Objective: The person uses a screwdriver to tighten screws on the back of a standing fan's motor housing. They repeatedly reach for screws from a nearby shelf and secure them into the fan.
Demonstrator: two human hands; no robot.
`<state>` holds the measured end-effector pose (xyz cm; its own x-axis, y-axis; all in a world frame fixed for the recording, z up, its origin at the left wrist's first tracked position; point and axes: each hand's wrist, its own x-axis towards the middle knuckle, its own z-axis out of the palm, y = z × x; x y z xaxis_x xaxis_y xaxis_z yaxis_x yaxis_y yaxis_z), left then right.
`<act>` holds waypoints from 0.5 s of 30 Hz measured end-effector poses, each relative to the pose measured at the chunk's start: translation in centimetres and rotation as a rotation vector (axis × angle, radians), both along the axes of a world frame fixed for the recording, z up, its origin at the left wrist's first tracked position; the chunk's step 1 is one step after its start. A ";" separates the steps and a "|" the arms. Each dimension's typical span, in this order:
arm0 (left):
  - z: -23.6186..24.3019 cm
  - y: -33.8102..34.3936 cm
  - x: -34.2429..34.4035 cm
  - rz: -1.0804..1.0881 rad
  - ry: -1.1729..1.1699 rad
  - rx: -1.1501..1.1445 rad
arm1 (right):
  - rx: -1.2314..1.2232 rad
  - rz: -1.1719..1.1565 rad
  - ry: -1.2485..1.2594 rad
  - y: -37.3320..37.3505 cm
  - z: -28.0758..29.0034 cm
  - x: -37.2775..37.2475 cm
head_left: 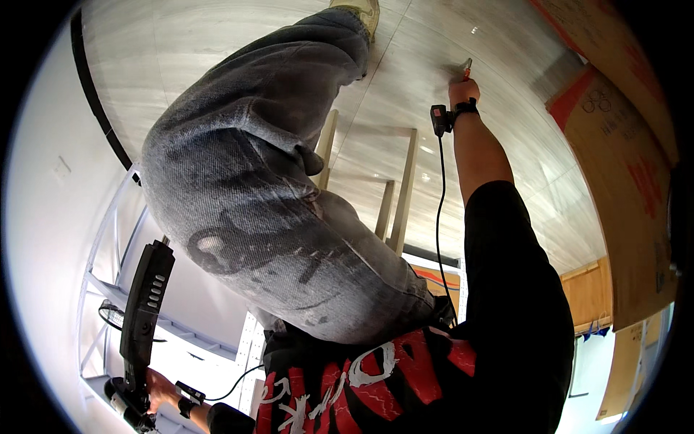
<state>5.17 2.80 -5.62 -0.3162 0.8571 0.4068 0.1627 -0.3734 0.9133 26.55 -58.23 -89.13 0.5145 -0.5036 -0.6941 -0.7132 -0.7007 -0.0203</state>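
My left hand [157, 390], at the lower left, grips a long black device [141, 318] with a row of pale slots and a metal post at its top. My right hand [463, 91] is reached out over the grey tiled floor [405, 72], closed on a small tool with an orange handle [468, 72] and a silver tip. Black wrist units with cables are strapped to both forearms. My bent leg in grey jeans [238, 202] fills the middle, with a beige shoe [365, 14] at the top edge.
Large cardboard boxes [607, 181] line the right side. Several pale upright bars [402, 188] stand behind my leg. A white metal frame [97, 282] with a wire fan guard [110, 312] is at the left, beside a white wall [50, 181].
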 end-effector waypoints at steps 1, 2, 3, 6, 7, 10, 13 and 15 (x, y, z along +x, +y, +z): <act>-0.8 -0.6 0.9 -0.014 0.010 0.019 | -0.014 0.001 -0.005 0.1 0.0 0.1; -1.3 -0.6 1.3 -0.062 0.057 0.043 | -0.030 0.002 -0.009 0.1 0.2 0.2; 0.0 0.0 0.0 -0.091 0.083 0.050 | -0.035 0.012 -0.011 0.6 0.3 0.3; 5.7 4.6 -6.2 -0.165 0.100 0.016 | -0.021 0.002 -0.029 2.2 0.9 1.1; 4.8 4.6 -5.4 -0.175 0.100 -0.021 | -0.014 0.038 -0.047 2.3 1.7 1.5; 0.0 1.4 -1.0 -0.157 0.145 -0.004 | 0.101 0.136 -0.134 2.1 3.8 3.3; -1.1 -1.3 1.4 -0.232 0.217 0.117 | 0.259 0.243 -0.284 3.7 7.1 5.2; -0.7 -2.1 0.8 -0.290 0.164 0.142 | 0.363 0.314 -0.362 4.5 10.6 8.0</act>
